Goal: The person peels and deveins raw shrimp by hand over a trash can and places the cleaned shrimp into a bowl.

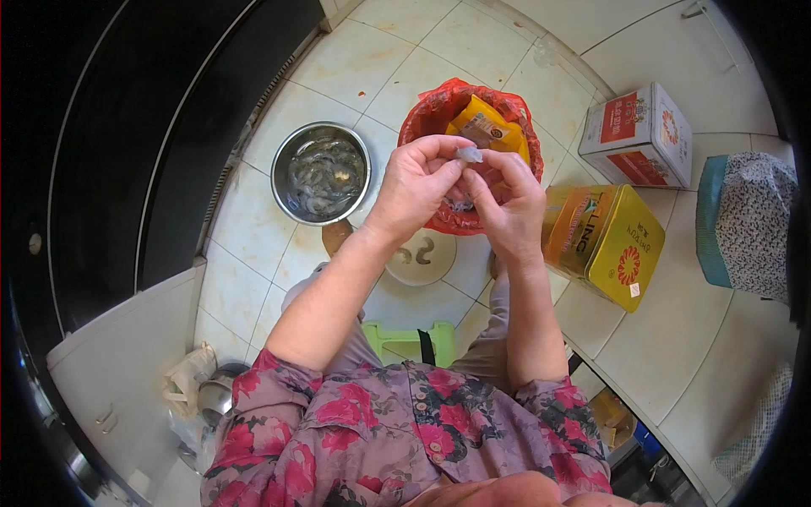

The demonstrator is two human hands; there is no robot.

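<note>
A small, pale grey shrimp (470, 155) is pinched between the fingertips of both hands. My left hand (414, 182) grips it from the left, thumb and fingers pressed together. From the other side my right hand (511, 198) closes on it, its thumb just below. Both hands are above a bin lined with a red plastic bag (407, 127). Left of them, a steel bowl (280, 193) holds many grey shrimp (321, 177) in liquid. Between my feet, partly behind my left wrist, stands a white bowl (422, 275) with a few shrimp (414, 252) in it.
A yellow packet (490, 127) lies in the bin. To the right stand a yellow tin (621, 245) and a printed carton (638, 135), near a patterned cloth cover (748, 224). A green stool (443, 338) is under me, on a tiled floor (329, 59). Dark cabinet fronts (160, 101) rise at left.
</note>
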